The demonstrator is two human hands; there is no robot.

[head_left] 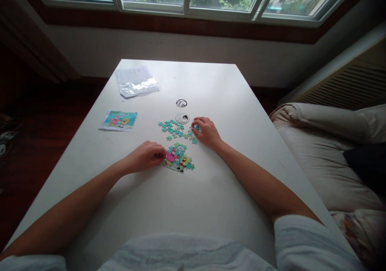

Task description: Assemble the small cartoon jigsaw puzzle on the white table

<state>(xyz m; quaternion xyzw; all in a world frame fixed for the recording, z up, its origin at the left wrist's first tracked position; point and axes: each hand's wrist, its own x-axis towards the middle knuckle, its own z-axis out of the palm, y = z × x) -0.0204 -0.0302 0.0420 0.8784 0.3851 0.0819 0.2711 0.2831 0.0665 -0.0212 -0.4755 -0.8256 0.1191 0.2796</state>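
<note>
The person's left hand is resting at the left edge of the partly joined puzzle, which is lying near the middle of the white table; its fingers are curling close together, and whether they are pinching a piece cannot be told. The right hand is bending over the right end of the loose pieces, thumb and forefinger nearly meeting, though what is between them is too small to tell. Because the left fingers are touching that edge, a sideways push could be loosening the joined section or skewing it. The loose pieces are crowding just beyond it, so a dragging right palm or wrist could be scattering them or knocking the nearer round disc. Many pieces are showing similar turquoise, so a wrong one could be getting forced in, bending its tabs.
</note>
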